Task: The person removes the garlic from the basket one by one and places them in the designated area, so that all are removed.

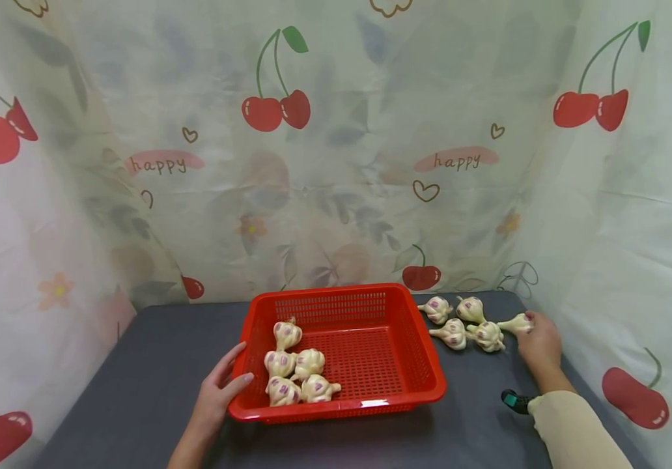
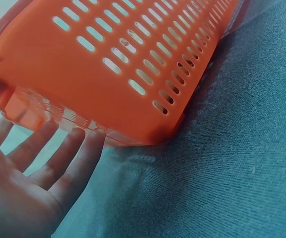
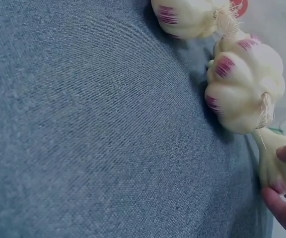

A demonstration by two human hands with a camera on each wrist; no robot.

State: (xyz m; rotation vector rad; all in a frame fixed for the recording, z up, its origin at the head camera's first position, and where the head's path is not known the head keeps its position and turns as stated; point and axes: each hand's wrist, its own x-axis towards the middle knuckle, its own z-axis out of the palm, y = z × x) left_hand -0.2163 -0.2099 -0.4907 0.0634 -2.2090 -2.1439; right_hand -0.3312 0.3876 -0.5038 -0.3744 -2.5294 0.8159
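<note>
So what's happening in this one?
A person's right hand grips a garlic bulb at the right of the table, near four other bulbs. Their left hand is at the left rim of a red basket, which holds five bulbs on its left side.

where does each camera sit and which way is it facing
Head: worn on the head, faces forward and down at the basket, garlic bulbs and curtain; left hand and right hand show.
Left wrist: on that wrist, faces the basket's slotted side; left fingers show.
Right wrist: on that wrist, faces bulbs on the tabletop; right fingers show.
Head and right wrist share the gripped bulb.
</note>
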